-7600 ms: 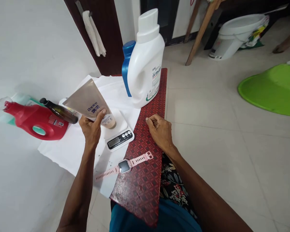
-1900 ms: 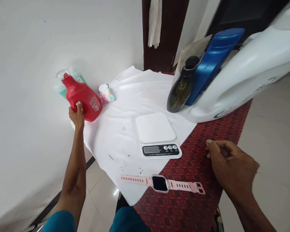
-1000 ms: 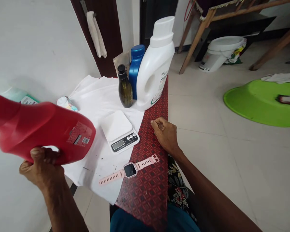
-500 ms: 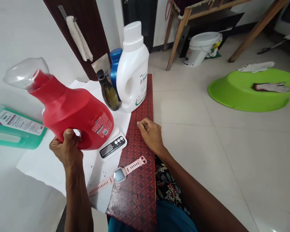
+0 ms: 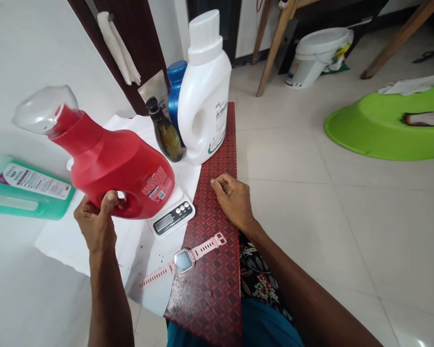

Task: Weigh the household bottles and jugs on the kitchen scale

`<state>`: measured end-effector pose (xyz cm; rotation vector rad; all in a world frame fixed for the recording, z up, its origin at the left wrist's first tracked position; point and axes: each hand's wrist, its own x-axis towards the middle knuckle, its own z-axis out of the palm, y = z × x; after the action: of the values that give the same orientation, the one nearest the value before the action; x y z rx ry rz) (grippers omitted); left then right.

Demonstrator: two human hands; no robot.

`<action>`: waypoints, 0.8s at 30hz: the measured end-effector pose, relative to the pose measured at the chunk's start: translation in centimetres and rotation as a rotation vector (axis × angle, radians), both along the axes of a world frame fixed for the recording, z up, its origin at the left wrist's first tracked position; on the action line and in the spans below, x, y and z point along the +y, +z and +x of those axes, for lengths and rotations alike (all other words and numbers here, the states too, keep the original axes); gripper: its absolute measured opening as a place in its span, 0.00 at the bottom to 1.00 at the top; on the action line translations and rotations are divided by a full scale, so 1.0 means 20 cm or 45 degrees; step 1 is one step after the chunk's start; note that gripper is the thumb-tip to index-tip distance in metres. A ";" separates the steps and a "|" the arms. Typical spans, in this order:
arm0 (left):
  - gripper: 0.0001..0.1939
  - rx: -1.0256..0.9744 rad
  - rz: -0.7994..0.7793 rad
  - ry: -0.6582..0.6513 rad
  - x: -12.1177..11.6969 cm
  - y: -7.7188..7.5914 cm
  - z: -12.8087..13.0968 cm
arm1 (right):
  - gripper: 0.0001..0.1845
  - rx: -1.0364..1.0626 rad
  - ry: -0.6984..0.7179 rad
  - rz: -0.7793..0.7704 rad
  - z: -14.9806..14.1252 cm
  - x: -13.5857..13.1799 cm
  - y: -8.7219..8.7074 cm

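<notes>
My left hand (image 5: 98, 217) is closed around the handle of a red detergent bottle (image 5: 121, 168), thumb near the handle opening. The bottle leans to the left with its clear cap on, its base over a white digital scale (image 5: 174, 217). Whether the base touches the scale I cannot tell. My right hand (image 5: 234, 197) lies loosely curled at the table's right edge, with nothing visible in its fingers. Below the scale, a pink-strapped smartwatch (image 5: 183, 261) lies across the white paper (image 5: 148, 279) and the red patterned tabletop (image 5: 206, 294).
Behind the scale stand a white detergent bottle (image 5: 204, 96), a dark olive bottle (image 5: 165, 132), a blue bottle (image 5: 177, 89) and a silvery tube (image 5: 155, 91). A green bottle (image 5: 29, 190) is at the left. A lime-green basin (image 5: 376, 125) and a white bucket (image 5: 318, 53) are on the floor.
The view has shifted slightly, so most things appear farther right. My left wrist has swung a little left, still gripping the red detergent bottle. My right hand stays curled at the table edge.
</notes>
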<state>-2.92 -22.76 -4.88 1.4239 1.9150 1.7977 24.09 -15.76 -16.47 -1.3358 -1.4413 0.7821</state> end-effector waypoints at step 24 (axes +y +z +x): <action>0.27 -0.272 0.024 -0.153 0.01 0.01 0.02 | 0.18 0.003 0.019 0.002 0.00 0.00 -0.01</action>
<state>-2.49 -22.52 -4.60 1.2654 1.6764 1.8337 24.14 -15.85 -16.73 -1.3243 -1.4511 0.7916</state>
